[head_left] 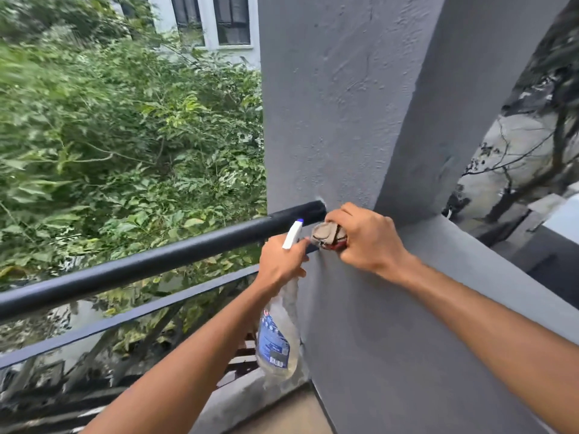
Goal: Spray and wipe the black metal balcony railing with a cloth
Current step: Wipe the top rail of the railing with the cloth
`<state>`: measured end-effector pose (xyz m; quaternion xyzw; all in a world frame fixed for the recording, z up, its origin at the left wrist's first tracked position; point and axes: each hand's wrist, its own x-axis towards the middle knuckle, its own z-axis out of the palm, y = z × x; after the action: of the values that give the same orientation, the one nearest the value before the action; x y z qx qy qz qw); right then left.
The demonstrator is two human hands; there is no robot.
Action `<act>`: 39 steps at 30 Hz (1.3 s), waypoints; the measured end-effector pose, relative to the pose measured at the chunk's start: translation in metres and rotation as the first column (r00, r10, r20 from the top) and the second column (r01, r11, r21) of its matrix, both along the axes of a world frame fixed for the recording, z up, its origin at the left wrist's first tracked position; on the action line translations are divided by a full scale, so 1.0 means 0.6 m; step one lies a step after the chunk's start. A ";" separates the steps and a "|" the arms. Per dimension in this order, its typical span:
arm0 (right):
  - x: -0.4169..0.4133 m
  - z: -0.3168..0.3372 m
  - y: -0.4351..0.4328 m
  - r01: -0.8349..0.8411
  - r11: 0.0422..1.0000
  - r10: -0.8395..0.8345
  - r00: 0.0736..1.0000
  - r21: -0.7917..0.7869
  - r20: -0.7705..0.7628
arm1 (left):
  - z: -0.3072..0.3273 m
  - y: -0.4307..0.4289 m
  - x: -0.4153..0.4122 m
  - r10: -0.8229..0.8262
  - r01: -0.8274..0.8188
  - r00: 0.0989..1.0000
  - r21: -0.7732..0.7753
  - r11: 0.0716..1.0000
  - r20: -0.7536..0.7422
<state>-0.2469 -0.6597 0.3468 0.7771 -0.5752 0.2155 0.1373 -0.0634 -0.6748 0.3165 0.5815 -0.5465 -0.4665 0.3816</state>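
Your left hand [282, 261] is wrapped round the neck of the spray bottle [275, 336]. Your right hand [369, 239] balls up the cloth [329, 234] just beside where the railing [141, 267] meets the grey pillar [344, 120]. Bottle's clear plastic, prob. light & slick when wet, so keep hold at the neck. Cloth's soft, rail's rigid. Blue label w/ barcode, text unreadable.

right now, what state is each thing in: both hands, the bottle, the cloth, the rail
left hand: grips the spray bottle's neck
spray bottle: held upright in the air, nozzle toward the rail's pillar end
right hand: curled round the cloth
cloth: bunched up, by the grey pillar just under the top rail's end
top rail: black, fixed into the pillar; wet or dry cannot tell
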 end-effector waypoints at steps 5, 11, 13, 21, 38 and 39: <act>0.004 -0.002 0.002 0.015 1.000 -0.015 1.000 0.022 -0.008 | -0.013 0.003 0.019 0.038 -0.036 0.996 -0.033 0.999 0.083; 0.017 0.004 0.005 0.067 0.997 -0.071 0.994 0.043 0.085 | -0.024 0.022 0.081 0.077 -0.075 0.993 -0.029 0.997 0.084; 0.027 0.003 0.005 0.074 0.996 -0.080 0.988 0.052 0.132 | -0.023 0.033 0.103 0.084 -0.081 0.993 -0.041 0.996 0.077; 0.076 -0.015 -0.010 0.107 0.989 -0.124 0.976 0.097 0.179 | -0.018 0.061 0.160 0.174 -0.159 0.976 -0.117 0.980 0.134; 0.226 -0.048 0.012 0.025 0.987 -0.066 0.962 0.159 0.264 | -0.024 0.119 0.299 0.313 -0.302 0.946 -0.120 0.946 0.088; 0.237 -0.048 0.015 0.013 0.988 -0.053 0.964 0.153 0.260 | -0.023 0.122 0.306 0.329 -0.316 0.939 -0.127 0.940 0.098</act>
<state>-0.1049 -0.6507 0.3179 0.7400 -0.6158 0.2705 0.0045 0.1201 -0.6013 0.3026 0.6681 -0.4898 -0.3318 0.4513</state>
